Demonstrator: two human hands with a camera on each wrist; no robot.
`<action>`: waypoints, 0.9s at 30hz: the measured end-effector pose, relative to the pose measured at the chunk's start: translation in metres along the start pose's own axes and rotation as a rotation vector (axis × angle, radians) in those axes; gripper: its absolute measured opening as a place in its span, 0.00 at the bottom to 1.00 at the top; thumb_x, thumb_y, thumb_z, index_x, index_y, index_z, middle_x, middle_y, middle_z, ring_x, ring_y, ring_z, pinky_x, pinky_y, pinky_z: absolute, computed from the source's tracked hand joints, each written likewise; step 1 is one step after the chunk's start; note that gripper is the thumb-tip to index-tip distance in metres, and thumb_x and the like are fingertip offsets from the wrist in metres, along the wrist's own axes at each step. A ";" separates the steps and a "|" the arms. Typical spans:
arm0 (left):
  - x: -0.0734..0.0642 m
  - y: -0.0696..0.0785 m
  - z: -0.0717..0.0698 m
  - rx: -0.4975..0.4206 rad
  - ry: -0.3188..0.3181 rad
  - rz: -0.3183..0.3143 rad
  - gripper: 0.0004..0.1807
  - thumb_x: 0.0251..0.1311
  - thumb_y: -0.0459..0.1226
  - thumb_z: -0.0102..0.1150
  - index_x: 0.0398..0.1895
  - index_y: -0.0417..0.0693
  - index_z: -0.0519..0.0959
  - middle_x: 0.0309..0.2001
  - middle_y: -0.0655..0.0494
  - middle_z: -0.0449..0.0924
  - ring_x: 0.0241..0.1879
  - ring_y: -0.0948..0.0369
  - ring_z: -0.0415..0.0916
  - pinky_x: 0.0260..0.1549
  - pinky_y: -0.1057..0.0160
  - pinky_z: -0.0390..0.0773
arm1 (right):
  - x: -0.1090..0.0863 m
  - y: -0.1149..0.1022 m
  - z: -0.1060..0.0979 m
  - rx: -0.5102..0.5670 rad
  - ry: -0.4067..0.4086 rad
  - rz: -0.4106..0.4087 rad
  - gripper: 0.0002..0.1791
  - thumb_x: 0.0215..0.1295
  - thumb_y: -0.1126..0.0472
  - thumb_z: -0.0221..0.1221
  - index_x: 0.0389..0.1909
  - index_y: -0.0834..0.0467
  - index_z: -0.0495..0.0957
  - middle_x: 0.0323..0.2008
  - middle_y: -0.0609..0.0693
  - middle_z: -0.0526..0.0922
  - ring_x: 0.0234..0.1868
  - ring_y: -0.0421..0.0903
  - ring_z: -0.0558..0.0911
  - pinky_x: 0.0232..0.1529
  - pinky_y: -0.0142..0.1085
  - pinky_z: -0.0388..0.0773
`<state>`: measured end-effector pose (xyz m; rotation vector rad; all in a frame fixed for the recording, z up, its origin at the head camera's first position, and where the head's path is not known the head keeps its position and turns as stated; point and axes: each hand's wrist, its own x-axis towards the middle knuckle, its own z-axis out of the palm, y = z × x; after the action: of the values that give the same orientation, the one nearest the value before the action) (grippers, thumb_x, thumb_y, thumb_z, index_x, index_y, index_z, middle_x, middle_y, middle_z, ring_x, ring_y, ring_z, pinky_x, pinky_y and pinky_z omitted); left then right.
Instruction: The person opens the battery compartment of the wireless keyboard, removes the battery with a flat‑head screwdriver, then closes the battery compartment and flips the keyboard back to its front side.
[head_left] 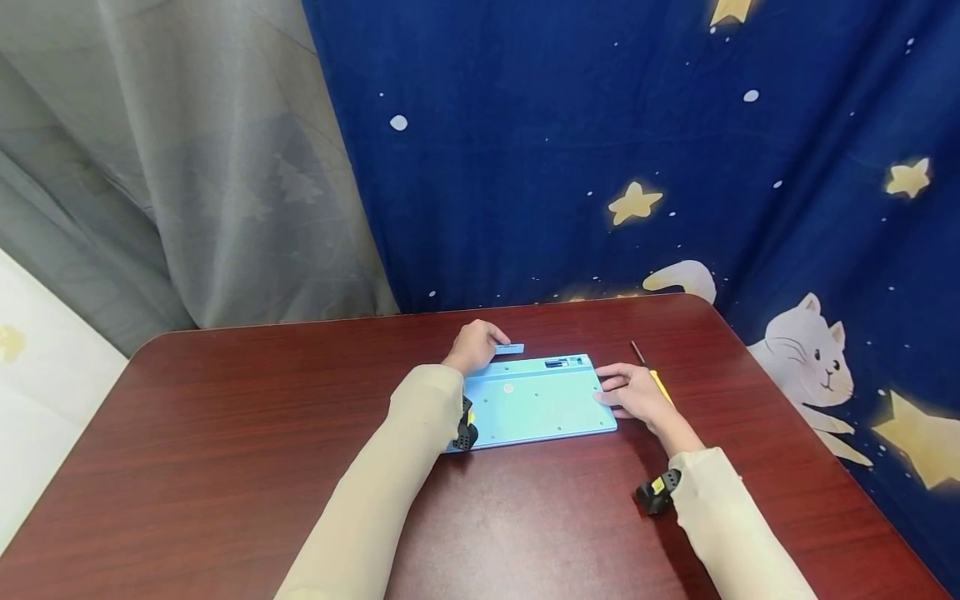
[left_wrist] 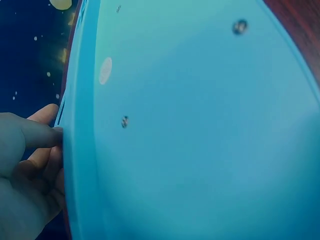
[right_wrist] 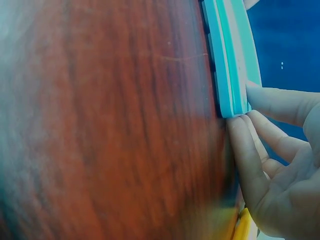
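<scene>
A light blue keyboard (head_left: 536,412) lies face down on the table, its screw-dotted underside upward. Near its far right corner is an uncovered battery slot (head_left: 576,362) with something dark inside, apparently a battery. Beyond the keyboard's far edge, my left hand (head_left: 472,347) pinches a small blue battery cover (head_left: 512,349) between thumb and fingers. My right hand (head_left: 636,393) grips the keyboard's right edge, thumb on top and fingers against the side, as the right wrist view shows. In the left wrist view the cover is mostly hidden behind the keyboard's edge.
Just beyond my right hand lies a screwdriver (head_left: 661,384) with a yellow handle and a dark shaft. The reddish-brown table (head_left: 247,433) has rounded far corners. Behind it hang a grey curtain (head_left: 225,167) and a blue star-patterned curtain (head_left: 525,167).
</scene>
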<state>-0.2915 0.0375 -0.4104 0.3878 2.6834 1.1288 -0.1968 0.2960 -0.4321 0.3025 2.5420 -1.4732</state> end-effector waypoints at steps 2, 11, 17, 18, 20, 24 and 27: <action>0.001 -0.003 0.001 -0.004 0.003 -0.009 0.15 0.59 0.23 0.47 0.39 0.43 0.83 0.44 0.51 0.79 0.43 0.57 0.72 0.46 0.60 0.72 | 0.000 0.000 0.000 -0.002 0.000 0.001 0.27 0.54 0.65 0.64 0.56 0.63 0.70 0.40 0.58 0.75 0.31 0.46 0.77 0.31 0.39 0.78; 0.003 -0.012 0.006 -0.001 0.070 -0.020 0.16 0.58 0.23 0.47 0.39 0.43 0.83 0.45 0.49 0.78 0.45 0.55 0.72 0.48 0.58 0.71 | 0.000 -0.001 0.000 -0.004 0.004 0.003 0.27 0.54 0.65 0.63 0.56 0.63 0.69 0.40 0.58 0.75 0.32 0.46 0.77 0.32 0.38 0.78; 0.001 -0.011 0.009 -0.014 0.090 -0.037 0.16 0.59 0.24 0.46 0.40 0.43 0.83 0.48 0.49 0.76 0.47 0.54 0.70 0.49 0.57 0.70 | 0.000 0.000 -0.001 -0.003 0.009 0.004 0.27 0.54 0.66 0.63 0.56 0.62 0.70 0.40 0.58 0.75 0.32 0.47 0.77 0.32 0.38 0.78; 0.000 -0.011 0.009 -0.016 0.090 -0.044 0.16 0.59 0.24 0.47 0.40 0.44 0.83 0.48 0.49 0.76 0.48 0.54 0.70 0.49 0.57 0.70 | 0.000 0.001 -0.001 -0.003 0.009 0.004 0.27 0.54 0.65 0.63 0.56 0.62 0.70 0.40 0.58 0.76 0.32 0.47 0.77 0.32 0.38 0.78; -0.001 -0.010 0.009 -0.019 0.090 -0.061 0.16 0.59 0.24 0.47 0.41 0.44 0.83 0.49 0.49 0.76 0.48 0.54 0.69 0.49 0.57 0.70 | 0.000 0.001 -0.001 -0.002 0.010 0.006 0.27 0.54 0.66 0.63 0.56 0.62 0.70 0.40 0.58 0.76 0.32 0.47 0.77 0.32 0.38 0.78; -0.001 -0.009 0.010 -0.009 0.091 -0.079 0.16 0.59 0.24 0.48 0.41 0.46 0.83 0.47 0.50 0.75 0.47 0.55 0.69 0.49 0.57 0.70 | 0.000 0.000 -0.001 0.001 0.009 0.003 0.27 0.54 0.66 0.63 0.56 0.63 0.70 0.40 0.58 0.76 0.31 0.46 0.77 0.31 0.38 0.78; -0.001 -0.009 0.010 0.000 0.092 -0.083 0.15 0.58 0.24 0.49 0.40 0.46 0.83 0.45 0.50 0.75 0.46 0.55 0.68 0.48 0.57 0.70 | 0.000 0.001 -0.001 0.001 0.009 0.000 0.27 0.54 0.66 0.63 0.56 0.63 0.70 0.40 0.58 0.76 0.31 0.46 0.77 0.31 0.38 0.78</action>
<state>-0.2894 0.0383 -0.4239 0.2273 2.7503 1.1496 -0.1968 0.2967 -0.4323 0.3101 2.5483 -1.4763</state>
